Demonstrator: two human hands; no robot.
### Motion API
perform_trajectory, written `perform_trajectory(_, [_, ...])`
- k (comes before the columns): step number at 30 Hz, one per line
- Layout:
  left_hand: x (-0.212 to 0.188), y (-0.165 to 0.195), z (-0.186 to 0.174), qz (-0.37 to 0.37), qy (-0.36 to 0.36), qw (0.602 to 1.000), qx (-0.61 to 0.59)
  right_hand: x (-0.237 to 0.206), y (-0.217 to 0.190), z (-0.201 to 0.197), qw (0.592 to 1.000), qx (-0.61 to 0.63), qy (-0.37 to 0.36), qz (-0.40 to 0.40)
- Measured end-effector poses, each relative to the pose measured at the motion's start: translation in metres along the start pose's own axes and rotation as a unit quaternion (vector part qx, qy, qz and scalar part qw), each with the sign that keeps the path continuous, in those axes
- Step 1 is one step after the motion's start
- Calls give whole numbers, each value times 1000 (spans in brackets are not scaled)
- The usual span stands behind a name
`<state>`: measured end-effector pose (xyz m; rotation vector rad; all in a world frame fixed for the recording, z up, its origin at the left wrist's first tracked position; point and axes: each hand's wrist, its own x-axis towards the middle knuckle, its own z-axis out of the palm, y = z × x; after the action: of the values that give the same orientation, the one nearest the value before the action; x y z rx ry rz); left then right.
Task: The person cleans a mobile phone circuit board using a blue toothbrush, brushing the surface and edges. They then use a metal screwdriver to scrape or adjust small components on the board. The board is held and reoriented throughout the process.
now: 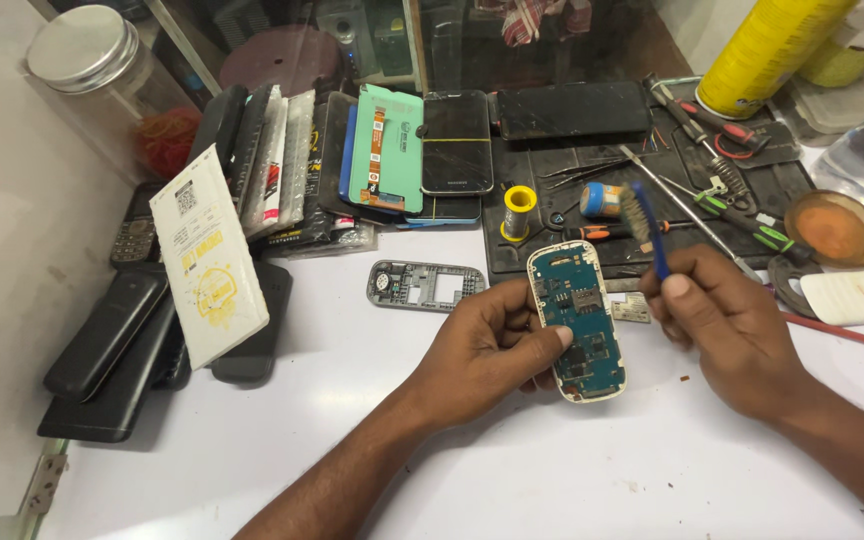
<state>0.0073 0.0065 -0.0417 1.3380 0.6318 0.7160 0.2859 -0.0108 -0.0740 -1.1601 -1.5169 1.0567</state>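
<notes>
Left hand is wrapped around an opened phone, back shell off, blue circuit board facing up; thumb lies across the lower board, fingers curled under the white frame. It's held just above the white table, in front of the black work mat

Right hand pinches a blue-handled brush, fingers narrow on the handle, bristle head up and blurred, just beside the phone's top edge

Looks like the board-brushing step, brush near the board but I can't tell if it touches. Next stroke needs a light touch and a firm hold on the frame so small parts don't lift

Packaging and labels:
- white flat packet with yellow print and a small square code label, leaning on dark phones at left
- green flat pack with an orange strip label, upright in the row at the back
- grey keypad frame lying flat beside the left hand
- small silvery tag flat behind the phone
- yellow cylinder top right, metal-lidded jar top left
</notes>
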Motion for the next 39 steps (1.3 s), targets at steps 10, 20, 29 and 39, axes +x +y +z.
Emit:
perform_trajectory(10, [-1, -2, -1, 31, 26, 999, -31, -5, -32, 6, 971, -160, 103, -144])
perform_trajectory(20, [-3, 2, -3, -28, 23, 995, -93, -1, -47, 9, 938, -288, 100, -165])
perform_trajectory(29, [-6, 19, 7, -91, -14, 991, -99, 3, -45, 6, 925, -335, 91, -156])
perform_trajectory(39, [-9, 24, 8, -118, -56, 991, -26, 0, -44, 6, 914, -353, 68, -189])
